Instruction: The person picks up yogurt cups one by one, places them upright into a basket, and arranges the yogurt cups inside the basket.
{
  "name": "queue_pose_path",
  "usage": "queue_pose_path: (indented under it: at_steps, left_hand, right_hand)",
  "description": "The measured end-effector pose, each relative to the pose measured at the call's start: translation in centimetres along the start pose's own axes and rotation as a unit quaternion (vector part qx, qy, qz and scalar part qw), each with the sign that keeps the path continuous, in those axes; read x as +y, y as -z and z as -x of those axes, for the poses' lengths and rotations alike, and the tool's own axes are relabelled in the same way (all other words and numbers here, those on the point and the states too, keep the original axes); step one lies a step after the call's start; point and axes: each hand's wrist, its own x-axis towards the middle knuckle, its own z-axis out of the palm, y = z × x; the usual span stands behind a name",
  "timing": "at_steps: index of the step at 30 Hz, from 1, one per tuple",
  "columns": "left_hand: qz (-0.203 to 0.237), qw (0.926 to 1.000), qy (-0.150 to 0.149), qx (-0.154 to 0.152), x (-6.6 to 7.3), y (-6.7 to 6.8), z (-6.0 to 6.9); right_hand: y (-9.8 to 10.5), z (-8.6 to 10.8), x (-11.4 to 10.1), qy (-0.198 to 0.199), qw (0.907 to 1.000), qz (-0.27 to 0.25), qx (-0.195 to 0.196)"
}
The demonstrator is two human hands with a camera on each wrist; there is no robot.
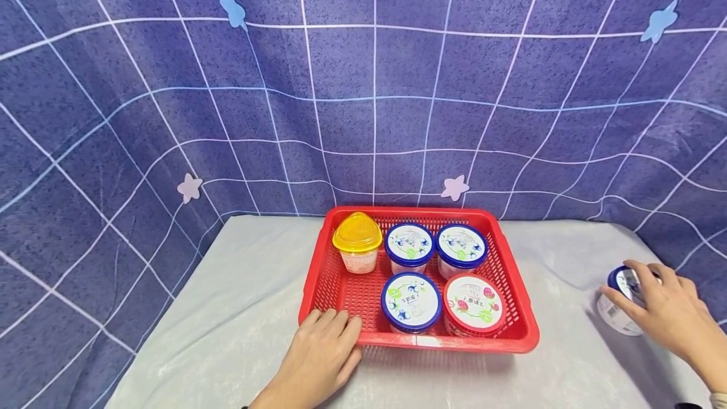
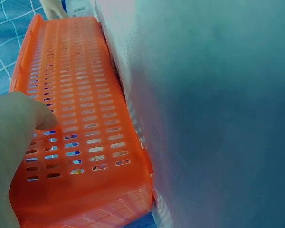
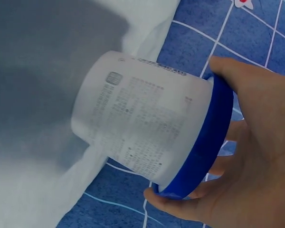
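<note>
My left hand (image 1: 322, 351) grips the front left rim of a red plastic basket (image 1: 525, 308). Its thumb presses the slotted outer wall in the left wrist view, while the fingers lie over the rim. At the far right, my right hand (image 1: 670, 305) holds a white plastic tub (image 3: 142, 114) by its blue lid (image 3: 211, 137), thumb and fingers spread round the lid's edge. Whether the tub's base touches the table cannot be told. Inside the basket stand a yellow-lidded tub (image 1: 358, 235), three blue-lidded tubs (image 1: 411, 302) and a red-lidded tub (image 1: 474, 305).
A pale cloth (image 1: 227, 308) covers the table beneath the basket. Behind and along the sides hangs a blue-purple curtain (image 1: 341, 118) with white grid lines and stars. The yellow-lidded tub stands in the back left corner of the basket.
</note>
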Motion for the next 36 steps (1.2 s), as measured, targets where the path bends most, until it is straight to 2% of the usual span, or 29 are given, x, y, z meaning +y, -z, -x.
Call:
queue_pose_path:
  at_steps: [5, 9, 13, 18, 23, 29, 36]
  left_hand:
    - [-0.001, 0.9999, 0.003, -0.011, 0.1, 0.1, 0.0]
    - [0.001, 1.0000, 0.000, -0.006, 0.1, 0.0, 0.0]
    - [0.003, 1.0000, -0.004, 0.008, 0.1, -0.1, 0.0]
    - [0.004, 0.9999, -0.005, 0.014, 0.0, -0.2, -0.1]
    - [0.002, 0.9999, -0.006, 0.013, 0.0, -0.1, 0.0]
    - [-0.001, 1.0000, -0.006, 0.003, 0.0, 0.0, 0.0]
    - [-0.004, 1.0000, -0.003, -0.001, 0.0, 0.0, 0.0]
  right_hand:
    - [0.5, -0.2, -0.1, -0.003, 0.9999, 0.006, -0.010]
    - [0.8, -0.4, -0.6, 0.000, 1.0000, 0.000, -0.007]
    - [1.1, -0.7, -1.6, 0.042, 0.9985, -0.008, 0.036]
    - [1.9, -1.2, -3.6, 0.080, 0.9932, -0.001, 0.084]
    - [3.2, -1.8, -5.9, 0.079, 0.9927, 0.007, 0.091]
    - [4.1, -2.1, -8.6, 0.104, 0.9892, 0.001, 0.103]
    - [4.6, -2.5, -10.7, 0.135, 0.9823, -0.002, 0.130]
